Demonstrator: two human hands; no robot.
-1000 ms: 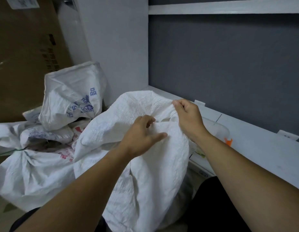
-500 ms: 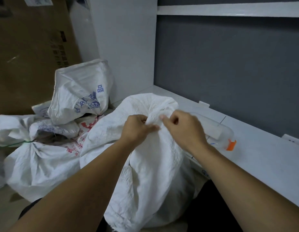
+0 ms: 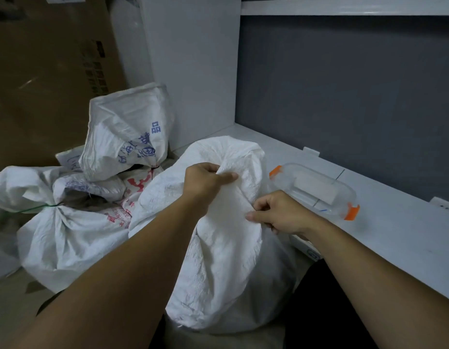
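Our left hand curls tight round a bunched fold at the neck of the crumpled white woven plastic sack. Our right hand pinches a fold just below and to the right. The sack's body drops beneath both grips, its long axis near upright. The left hand is nearer the mouth, so we judge it leads the gathering. Right of the grips lies a clear plastic box with orange clips.

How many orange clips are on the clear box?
2. One orange clip is at the left end of the clear box, the other at its right end. More may be hidden.
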